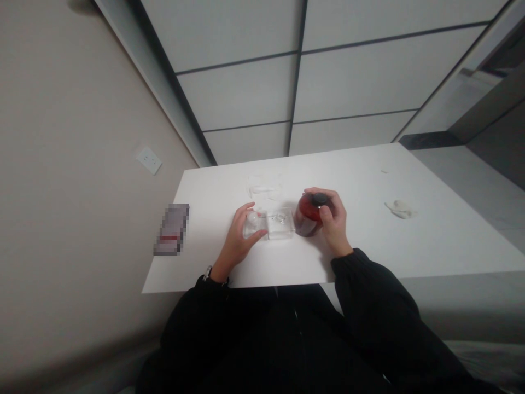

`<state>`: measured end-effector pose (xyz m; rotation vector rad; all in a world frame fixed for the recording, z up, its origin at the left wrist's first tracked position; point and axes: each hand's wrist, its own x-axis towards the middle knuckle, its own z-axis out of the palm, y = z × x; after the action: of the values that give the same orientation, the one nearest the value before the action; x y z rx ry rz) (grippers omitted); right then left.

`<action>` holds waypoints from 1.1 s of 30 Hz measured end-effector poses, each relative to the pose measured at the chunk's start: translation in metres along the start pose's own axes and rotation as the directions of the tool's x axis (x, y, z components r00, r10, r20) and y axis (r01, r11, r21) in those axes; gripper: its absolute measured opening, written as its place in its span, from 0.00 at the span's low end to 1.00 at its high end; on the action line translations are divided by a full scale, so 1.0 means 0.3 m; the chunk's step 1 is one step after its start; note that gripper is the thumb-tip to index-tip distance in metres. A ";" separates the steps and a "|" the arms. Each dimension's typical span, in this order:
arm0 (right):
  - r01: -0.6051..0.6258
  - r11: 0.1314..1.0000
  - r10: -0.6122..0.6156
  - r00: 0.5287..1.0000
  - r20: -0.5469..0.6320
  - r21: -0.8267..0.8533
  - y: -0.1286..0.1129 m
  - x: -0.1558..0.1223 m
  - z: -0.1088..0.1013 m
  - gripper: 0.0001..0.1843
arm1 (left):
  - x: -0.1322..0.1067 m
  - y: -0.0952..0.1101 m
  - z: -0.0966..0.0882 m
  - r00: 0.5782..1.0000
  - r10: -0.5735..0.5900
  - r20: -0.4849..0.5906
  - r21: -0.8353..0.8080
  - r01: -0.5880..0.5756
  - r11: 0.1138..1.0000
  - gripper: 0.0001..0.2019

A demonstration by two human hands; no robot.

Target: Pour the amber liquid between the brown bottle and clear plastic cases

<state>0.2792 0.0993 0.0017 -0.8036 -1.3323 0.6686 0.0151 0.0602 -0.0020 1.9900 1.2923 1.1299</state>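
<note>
Two bare hands over a white bench (451,241), the left hand (240,238) at the end of a clear plastic box (281,225) and the right hand (332,216) around a dark red bottle (307,218). Left fingers (246,210) spread and slightly curved, lying over the box's left end, with the left thumb (258,235) along its near edge; gripping or only resting, impossible to tell. Just under those fingertips, a round clear piece (253,219), too glassy to tell whether inside the box or on it. Right fingers (328,214) curled close together on the bottle's right side, with the right thumb (312,192) across the top, pinching the bottle just below its dark cap (320,200).

Bottle tilted, between the two sets of fingers and just beside the box's right end, contact with the box hard to tell. Right of the left fingers, small pale shapes (281,219) inside the box, too small to identify. Beyond the left fingers, a scrap of thin transparent film (260,190) on the bench. Well right of the right fingers, a crumpled off-white wad (400,209). Well left of the left fingers, a pixelated rectangular object (171,229) at the bench edge, below a wall socket (149,160). Black sleeves (369,295) on both arms.
</note>
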 end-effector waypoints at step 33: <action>0.004 1.000 -0.004 1.000 -0.011 0.022 0.000 0.000 0.002 0.23 | 0.001 0.021 0.013 0.999 -0.006 -0.044 0.065 0.009 0.998 0.17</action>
<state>0.2785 0.0994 0.0018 -0.7853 -1.3139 0.6739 0.0215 0.0581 0.0009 2.0153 1.3740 1.1480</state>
